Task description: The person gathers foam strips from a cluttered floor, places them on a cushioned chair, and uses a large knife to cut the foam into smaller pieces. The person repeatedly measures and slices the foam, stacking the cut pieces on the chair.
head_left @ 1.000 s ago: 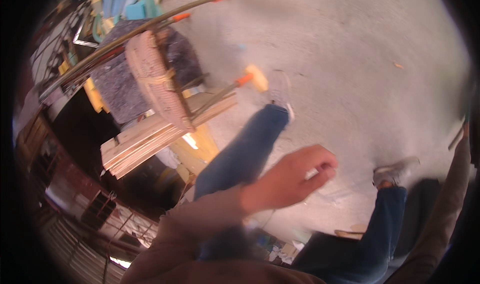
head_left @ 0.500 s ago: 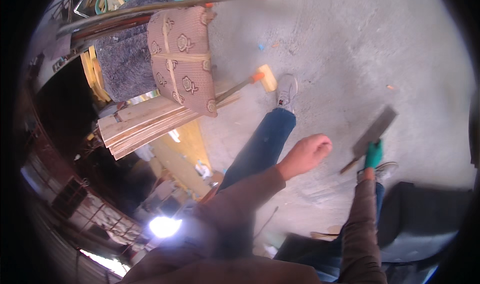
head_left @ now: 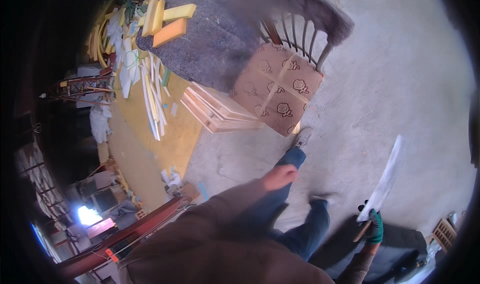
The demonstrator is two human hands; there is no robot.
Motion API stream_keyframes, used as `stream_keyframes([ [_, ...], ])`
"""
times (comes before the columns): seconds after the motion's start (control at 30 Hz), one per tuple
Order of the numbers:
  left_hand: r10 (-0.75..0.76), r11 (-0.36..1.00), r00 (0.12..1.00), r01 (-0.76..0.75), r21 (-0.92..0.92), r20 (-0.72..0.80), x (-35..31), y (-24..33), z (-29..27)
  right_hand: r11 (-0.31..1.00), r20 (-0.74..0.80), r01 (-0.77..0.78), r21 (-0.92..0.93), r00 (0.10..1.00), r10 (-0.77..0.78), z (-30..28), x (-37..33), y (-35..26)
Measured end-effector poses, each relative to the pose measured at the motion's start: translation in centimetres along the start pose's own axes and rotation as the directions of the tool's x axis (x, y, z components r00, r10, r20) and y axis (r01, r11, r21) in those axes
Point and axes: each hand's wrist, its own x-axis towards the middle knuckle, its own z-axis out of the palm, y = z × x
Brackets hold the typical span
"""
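Floor (head_left: 370, 109): grey, scuffed | small orange scrap (head_left: 363, 153) on it, right of centre | yellow sheet (head_left: 175, 144), flat at left — white strips (head_left: 151, 101) across its upper part | dark padded piece (head_left: 400, 241), lower right

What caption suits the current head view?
Green-gloved right hand holding a long, flat, pale tool; bare left hand; rose-patterned chair seat ahead.

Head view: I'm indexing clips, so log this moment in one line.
left hand: curled, nothing visible held | right hand: green-gloved, gripping long flat tool | ahead: patterned seat
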Motion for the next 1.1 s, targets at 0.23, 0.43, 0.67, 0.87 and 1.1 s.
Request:
stream_keyframes([
  [0.23, -0.360, 0.915, 0.902, 0.391, 0.100, -0.239, -20.8, -18.3, -16.5, 0.978, -0.206, -0.049, -0.204, 0.978, 0.006, 5.9, -1.9, 5.9],
  [0.43, -0.457, 0.764, 0.886, 0.433, 0.478, -0.073, -40.9, -30.9, -25.4, 0.940, 0.076, 0.152, -0.307, 0.988, -0.135, 12.4, -0.5, 14.0],
  [0.67, -0.473, 0.860, 0.850, 0.503, 0.089, -0.234, -41.0, -29.2, -33.9, 0.952, 0.049, 0.096, -0.289, 0.995, -0.085, 19.5, -6.6, 21.3],
  [0.87, -0.445, 0.895, 0.851, 0.421, -0.144, -0.280, -39.1, -28.1, -42.2, 0.960, -0.078, 0.183, -0.212, 0.976, -0.203, 27.8, -11.6, 25.7],
  [1.1, -0.601, 0.794, 0.798, 0.588, -0.152, -0.052, -42.2, -40.9, -60.5, 0.823, -0.289, 0.433, -0.368, 0.788, -0.544, 48.6, -13.6, 24.5],
])
